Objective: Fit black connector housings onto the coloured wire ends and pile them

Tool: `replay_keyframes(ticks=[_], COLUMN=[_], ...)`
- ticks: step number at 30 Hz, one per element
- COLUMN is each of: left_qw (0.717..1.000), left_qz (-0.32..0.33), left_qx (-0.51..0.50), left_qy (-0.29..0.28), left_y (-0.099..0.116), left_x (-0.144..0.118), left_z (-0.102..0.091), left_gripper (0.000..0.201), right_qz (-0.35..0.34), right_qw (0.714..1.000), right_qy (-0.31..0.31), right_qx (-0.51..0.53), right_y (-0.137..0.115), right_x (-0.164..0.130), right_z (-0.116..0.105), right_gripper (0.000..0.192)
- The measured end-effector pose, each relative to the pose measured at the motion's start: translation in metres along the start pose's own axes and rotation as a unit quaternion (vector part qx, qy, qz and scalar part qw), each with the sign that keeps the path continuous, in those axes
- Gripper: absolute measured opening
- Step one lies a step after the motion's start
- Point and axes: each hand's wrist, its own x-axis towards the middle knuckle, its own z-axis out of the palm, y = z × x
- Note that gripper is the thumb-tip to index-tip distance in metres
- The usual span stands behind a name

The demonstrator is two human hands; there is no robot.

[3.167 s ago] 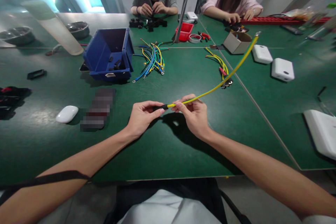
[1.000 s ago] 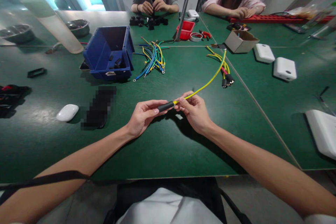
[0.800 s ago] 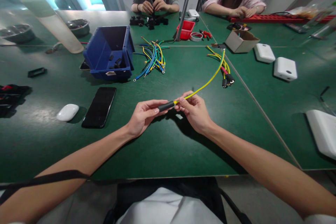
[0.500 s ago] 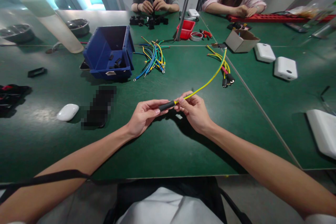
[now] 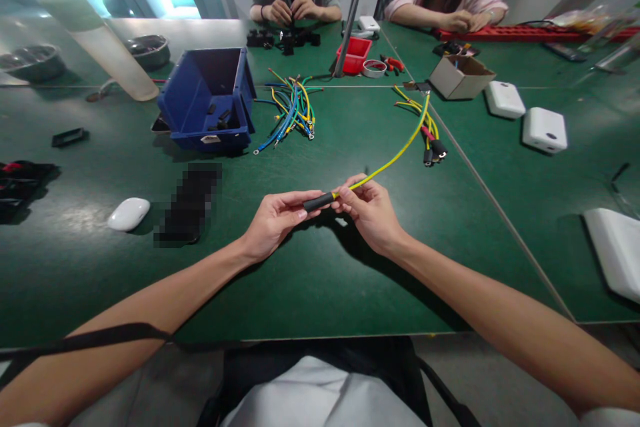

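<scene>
My left hand (image 5: 274, 221) pinches a short black sleeve (image 5: 318, 201) that sits over the near end of a yellow wire (image 5: 395, 157). My right hand (image 5: 370, 212) grips that yellow wire just past the sleeve. The wire arcs away to the far right, and its far end lies over a small bundle of yellow wires with black caps (image 5: 429, 135). Both hands hover a little above the green table (image 5: 320, 280).
A blue bin (image 5: 207, 101) and a loose bundle of coloured wires (image 5: 291, 113) lie ahead on the left. A white mouse (image 5: 129, 213) and a phone (image 5: 188, 203) sit left. A cardboard box (image 5: 460, 77) and white devices (image 5: 544, 129) lie right. Two people work at the far side.
The wire's far end, raised in the air 3.2 s ago, has dropped onto the table by the capped bundle. More of the black sleeve now shows between my hands.
</scene>
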Motion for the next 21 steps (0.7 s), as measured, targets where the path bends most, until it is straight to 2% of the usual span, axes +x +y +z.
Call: replay_keyframes(ticks=[21], left_qw=[1.000], left_qz=[-0.004], left_qx=[-0.010], left_qy=[-0.008], left_y=[0.0000], left_x=[0.0005], left_z=[0.0021], left_gripper=[0.038], right_qz=[0.002], right_qw=[1.000], right_qy=[0.013], right_qx=[-0.016], right_y=[0.0030], right_x=[-0.0008], right_z=[-0.0007], right_gripper=[0.022])
